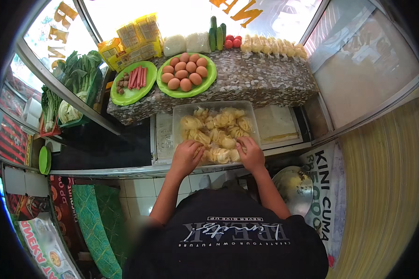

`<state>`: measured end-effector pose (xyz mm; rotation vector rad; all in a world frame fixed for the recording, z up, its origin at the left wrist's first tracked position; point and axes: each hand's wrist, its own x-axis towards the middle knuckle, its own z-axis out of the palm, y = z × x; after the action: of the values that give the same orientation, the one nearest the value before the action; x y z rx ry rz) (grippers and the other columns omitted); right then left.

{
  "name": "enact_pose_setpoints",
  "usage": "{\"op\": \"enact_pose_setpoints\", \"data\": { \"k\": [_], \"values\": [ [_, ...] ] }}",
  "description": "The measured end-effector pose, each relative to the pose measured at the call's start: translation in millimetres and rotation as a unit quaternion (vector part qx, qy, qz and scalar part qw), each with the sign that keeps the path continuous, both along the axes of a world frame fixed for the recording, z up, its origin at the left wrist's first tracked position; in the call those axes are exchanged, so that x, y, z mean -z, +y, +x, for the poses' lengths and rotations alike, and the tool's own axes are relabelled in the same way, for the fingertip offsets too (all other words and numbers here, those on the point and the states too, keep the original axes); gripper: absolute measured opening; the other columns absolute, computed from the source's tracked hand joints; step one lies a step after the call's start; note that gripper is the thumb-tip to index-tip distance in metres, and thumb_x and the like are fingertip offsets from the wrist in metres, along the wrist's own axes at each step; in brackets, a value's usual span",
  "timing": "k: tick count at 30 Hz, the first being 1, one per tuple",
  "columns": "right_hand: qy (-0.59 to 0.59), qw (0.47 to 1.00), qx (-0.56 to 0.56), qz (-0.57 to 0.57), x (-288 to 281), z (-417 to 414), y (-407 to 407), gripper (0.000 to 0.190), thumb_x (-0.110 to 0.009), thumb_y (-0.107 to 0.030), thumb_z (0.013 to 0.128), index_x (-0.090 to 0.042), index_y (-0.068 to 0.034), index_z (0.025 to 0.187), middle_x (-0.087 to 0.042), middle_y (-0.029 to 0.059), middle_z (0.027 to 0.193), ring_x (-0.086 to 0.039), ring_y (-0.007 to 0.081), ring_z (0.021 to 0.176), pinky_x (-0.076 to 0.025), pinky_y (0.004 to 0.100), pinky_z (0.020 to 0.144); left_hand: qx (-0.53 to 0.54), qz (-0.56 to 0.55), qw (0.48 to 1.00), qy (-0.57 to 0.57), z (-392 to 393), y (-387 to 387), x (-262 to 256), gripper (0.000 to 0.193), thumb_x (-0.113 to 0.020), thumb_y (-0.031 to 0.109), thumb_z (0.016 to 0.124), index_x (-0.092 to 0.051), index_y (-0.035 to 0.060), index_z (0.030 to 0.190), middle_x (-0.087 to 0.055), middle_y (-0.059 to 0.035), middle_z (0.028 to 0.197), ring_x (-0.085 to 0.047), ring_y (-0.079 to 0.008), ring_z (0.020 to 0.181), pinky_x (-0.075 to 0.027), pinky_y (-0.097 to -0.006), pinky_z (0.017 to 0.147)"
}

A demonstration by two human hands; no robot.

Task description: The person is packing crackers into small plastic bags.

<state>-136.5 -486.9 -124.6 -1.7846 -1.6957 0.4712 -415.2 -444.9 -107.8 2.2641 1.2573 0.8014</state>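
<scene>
A clear plastic container (255, 122) filled with bagged yellow noodles (218, 132) stands before me at the counter's front edge. My left hand (186, 157) reaches over the container's near left side, its fingers and thumb curled at the noodle bags. Over the near right side, my right hand (252, 153) bends its fingers against the bags in the same way. Between the two hands lies a front row of noodles (219, 156) in clear plastic. Whether either hand grips a bag is hard to make out.
Behind the container, a pebble-patterned ledge (251, 76) holds a green plate of eggs (182, 74), a plate of sausages (137, 77) and meatballs, cucumbers (215, 36), tomatoes (233, 42) and more bagged noodles (272, 46). Leafy greens (78, 75) stand left. A metal wok (293, 191) sits low at right.
</scene>
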Motion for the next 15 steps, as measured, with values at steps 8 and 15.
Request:
{"op": "enact_pose_setpoints", "data": {
  "k": [8,15],
  "values": [
    [-0.037,0.999,0.017,-0.022,4,-2,1,0.026,-0.066,-0.027,0.099,-0.074,-0.007,0.113,-0.074,0.0135,0.108,-0.073,0.0331,0.094,-0.057,0.0424,0.082,0.002,0.052,0.998,0.021,-1,-8,16,0.014,-0.073,0.019,0.092,-0.073,0.0056,0.098,-0.072,-0.0114,0.100,-0.066,-0.0325,0.101,-0.048,-0.0457,0.091],
    [-0.011,0.998,-0.014,-0.062,1,5,5,0.029,-0.064,-0.032,0.099,-0.074,-0.007,0.110,-0.074,0.0153,0.110,-0.070,0.0375,0.100,-0.056,0.0466,0.087,-0.026,0.041,0.998,0.035,5,-3,15,0.015,-0.074,0.019,0.091,-0.073,0.0059,0.097,-0.071,-0.0110,0.097,-0.066,-0.0319,0.100,-0.049,-0.0452,0.091]
  ]
}}
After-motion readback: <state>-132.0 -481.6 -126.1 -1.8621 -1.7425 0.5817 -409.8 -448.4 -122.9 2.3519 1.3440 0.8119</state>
